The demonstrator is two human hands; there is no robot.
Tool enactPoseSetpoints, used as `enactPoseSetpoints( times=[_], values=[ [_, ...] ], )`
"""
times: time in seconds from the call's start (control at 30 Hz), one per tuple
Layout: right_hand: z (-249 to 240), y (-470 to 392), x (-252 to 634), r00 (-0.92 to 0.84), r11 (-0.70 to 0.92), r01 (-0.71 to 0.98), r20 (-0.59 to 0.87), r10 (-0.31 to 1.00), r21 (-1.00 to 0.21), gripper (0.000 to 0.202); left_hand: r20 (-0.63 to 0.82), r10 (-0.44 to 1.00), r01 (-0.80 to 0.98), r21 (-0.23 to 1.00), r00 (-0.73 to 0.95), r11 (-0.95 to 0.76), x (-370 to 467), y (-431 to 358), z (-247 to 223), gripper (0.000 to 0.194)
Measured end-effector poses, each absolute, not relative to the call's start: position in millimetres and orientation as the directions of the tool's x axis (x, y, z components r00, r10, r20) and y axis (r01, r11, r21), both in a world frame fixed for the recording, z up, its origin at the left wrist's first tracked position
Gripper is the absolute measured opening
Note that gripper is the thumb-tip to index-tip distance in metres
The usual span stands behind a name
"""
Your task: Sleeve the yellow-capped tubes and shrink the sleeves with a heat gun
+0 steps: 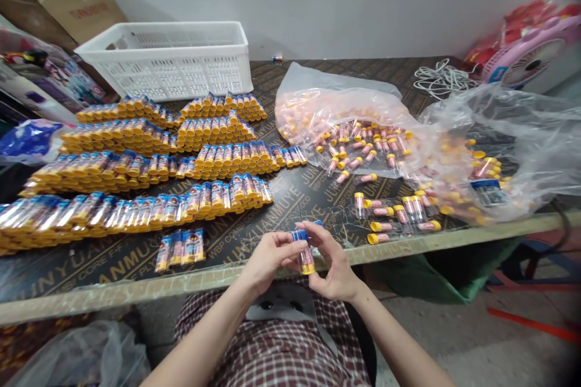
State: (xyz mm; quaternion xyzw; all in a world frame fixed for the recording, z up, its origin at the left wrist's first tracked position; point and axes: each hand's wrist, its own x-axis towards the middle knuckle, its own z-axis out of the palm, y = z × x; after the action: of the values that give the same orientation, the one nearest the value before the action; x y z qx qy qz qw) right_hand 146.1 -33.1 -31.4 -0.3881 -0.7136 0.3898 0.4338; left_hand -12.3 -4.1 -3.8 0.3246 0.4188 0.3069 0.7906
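Near the table's front edge, my left hand point(271, 257) and my right hand point(333, 263) hold one small clear tube point(305, 254) with a blue upper end and a yellow cap at the bottom. My left fingers and thumb pinch its upper left side. The fingers of my right hand curl round its right side, with a bit of blue between them. To the left lies a small group of labelled tubes point(180, 249). Loose tubes with yellow caps point(399, 213) lie to the right, without blue labels.
Long stacked rows of labelled tubes point(136, 208) cover the left of the table point(290, 193). A white basket point(172, 66) stands behind them. Plastic bags of tubes point(345, 109), a white cord point(442, 77) and a pink fan point(531, 57) are at the right.
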Motion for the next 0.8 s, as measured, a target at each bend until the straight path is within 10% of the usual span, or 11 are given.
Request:
enactPoseSetpoints(
  times=[0.63, 0.8],
  values=[
    [-31, -35, 137, -0.285, 0.385, 0.140, 0.336, 0.898, -0.912, 0.086, -0.483, 0.769, -0.209, 0.773, 0.418, 0.599, -12, -7, -4, 0.031],
    [-25, -13, 153, -0.354, 0.435, 0.305, 0.323, 0.878, -0.848, 0.088, -0.442, 0.884, 0.048, 0.897, 0.154, 0.440, -37, 4, -12, 0.039]
  ],
)
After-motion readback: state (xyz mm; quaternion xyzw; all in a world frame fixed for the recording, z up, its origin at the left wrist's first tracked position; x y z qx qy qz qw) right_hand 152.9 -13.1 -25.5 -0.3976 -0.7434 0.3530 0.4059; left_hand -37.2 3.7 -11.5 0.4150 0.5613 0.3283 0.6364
